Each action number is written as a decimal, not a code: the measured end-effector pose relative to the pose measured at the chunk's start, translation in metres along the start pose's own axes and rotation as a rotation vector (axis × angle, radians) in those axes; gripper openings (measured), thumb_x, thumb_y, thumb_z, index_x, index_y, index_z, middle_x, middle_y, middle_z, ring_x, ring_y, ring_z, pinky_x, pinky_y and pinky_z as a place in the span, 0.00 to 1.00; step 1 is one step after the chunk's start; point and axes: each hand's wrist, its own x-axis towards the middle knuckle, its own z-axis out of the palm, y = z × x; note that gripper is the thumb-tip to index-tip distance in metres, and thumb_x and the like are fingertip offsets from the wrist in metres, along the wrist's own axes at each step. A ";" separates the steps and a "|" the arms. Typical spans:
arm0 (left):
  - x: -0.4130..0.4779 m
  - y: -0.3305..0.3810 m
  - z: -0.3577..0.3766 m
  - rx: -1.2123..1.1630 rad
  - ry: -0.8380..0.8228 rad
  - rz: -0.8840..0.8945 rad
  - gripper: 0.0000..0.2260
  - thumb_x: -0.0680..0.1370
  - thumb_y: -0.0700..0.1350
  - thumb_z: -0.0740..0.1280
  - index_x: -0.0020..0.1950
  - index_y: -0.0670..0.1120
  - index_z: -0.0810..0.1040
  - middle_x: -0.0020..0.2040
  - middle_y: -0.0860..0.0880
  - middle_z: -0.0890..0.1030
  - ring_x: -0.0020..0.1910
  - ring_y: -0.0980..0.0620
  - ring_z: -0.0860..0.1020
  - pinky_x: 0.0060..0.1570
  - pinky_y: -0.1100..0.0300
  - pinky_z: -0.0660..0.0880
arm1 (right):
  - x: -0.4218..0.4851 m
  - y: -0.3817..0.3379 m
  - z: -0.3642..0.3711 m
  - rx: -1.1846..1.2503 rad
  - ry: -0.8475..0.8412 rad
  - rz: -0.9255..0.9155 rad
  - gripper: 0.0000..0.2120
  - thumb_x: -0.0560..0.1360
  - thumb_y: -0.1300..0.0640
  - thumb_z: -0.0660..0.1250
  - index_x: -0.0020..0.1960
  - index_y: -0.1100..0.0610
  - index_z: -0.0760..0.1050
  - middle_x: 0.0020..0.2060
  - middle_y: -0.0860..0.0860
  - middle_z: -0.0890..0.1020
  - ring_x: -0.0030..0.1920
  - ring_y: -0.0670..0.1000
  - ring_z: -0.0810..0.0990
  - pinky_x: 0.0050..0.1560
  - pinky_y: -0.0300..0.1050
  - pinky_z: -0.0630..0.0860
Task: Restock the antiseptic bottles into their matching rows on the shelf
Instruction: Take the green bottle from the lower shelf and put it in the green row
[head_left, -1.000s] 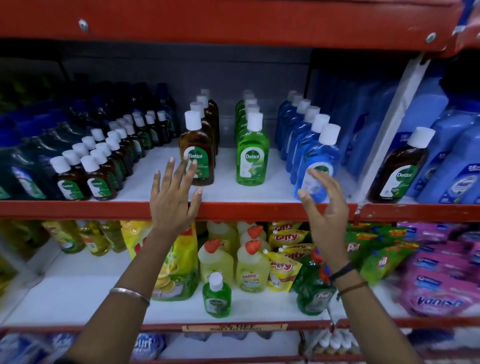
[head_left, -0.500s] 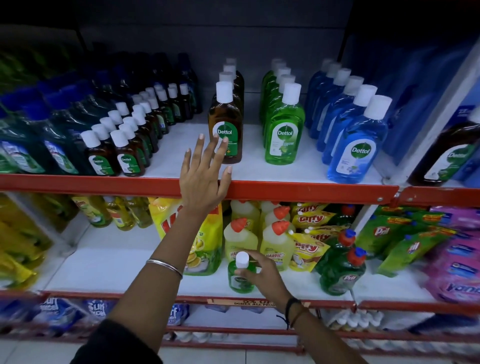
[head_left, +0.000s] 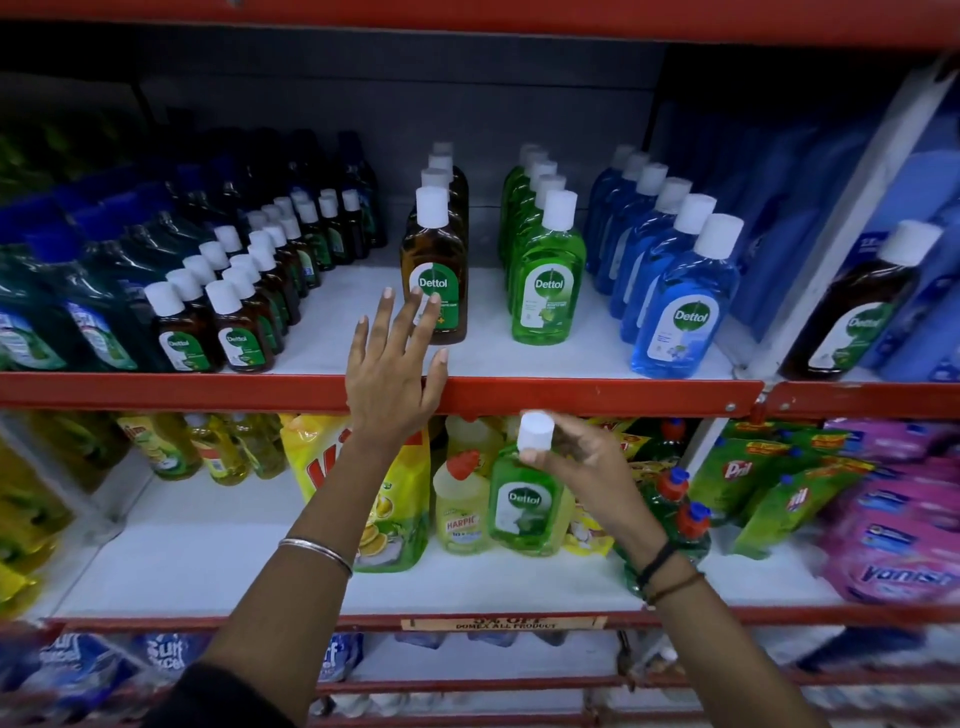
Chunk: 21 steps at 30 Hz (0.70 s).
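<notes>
My right hand (head_left: 584, 470) grips a small green Dettol bottle (head_left: 524, 499) by its neck, under the white cap, just below the red shelf edge (head_left: 597, 397). My left hand (head_left: 392, 374) rests open on that edge, fingers spread in front of the brown Dettol row (head_left: 434, 270). To the right of the brown bottles, on the upper shelf, stand the green Dettol row (head_left: 548, 280) and then the blue Dettol row (head_left: 680, 306). Two rows of small brown Dettol bottles (head_left: 234, 312) stand to the left.
Dark refill pouches (head_left: 62, 312) fill the upper shelf's left end. A large brown bottle (head_left: 857, 312) stands beyond the white divider (head_left: 841, 234). On the lower shelf (head_left: 208, 561) sit yellow cleaners, a Harpic bottle (head_left: 460, 509), Pril packs and pink Vanish pouches (head_left: 904, 519).
My right hand dropped from the blue row to the lower shelf, took the small green bottle and lifted it to the red shelf edge. My left hand stayed at that edge.
</notes>
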 end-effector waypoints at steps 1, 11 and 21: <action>0.000 0.000 0.000 -0.002 -0.004 -0.001 0.24 0.81 0.54 0.54 0.76 0.48 0.63 0.75 0.46 0.68 0.77 0.45 0.60 0.71 0.44 0.60 | 0.003 -0.015 -0.004 0.021 0.007 -0.043 0.18 0.66 0.62 0.74 0.53 0.49 0.79 0.43 0.42 0.86 0.46 0.45 0.82 0.47 0.37 0.78; 0.002 -0.001 -0.002 -0.005 -0.038 -0.004 0.24 0.81 0.54 0.53 0.76 0.48 0.63 0.75 0.46 0.68 0.77 0.45 0.60 0.70 0.42 0.63 | 0.062 -0.125 -0.033 0.100 0.199 -0.382 0.14 0.68 0.57 0.73 0.52 0.50 0.77 0.45 0.46 0.85 0.50 0.49 0.83 0.52 0.41 0.79; 0.003 0.000 -0.002 0.006 -0.053 -0.016 0.24 0.80 0.54 0.53 0.75 0.48 0.66 0.74 0.45 0.71 0.76 0.44 0.63 0.69 0.42 0.64 | 0.118 -0.119 -0.035 0.033 0.213 -0.353 0.14 0.73 0.63 0.69 0.57 0.54 0.76 0.49 0.50 0.82 0.48 0.43 0.82 0.49 0.34 0.77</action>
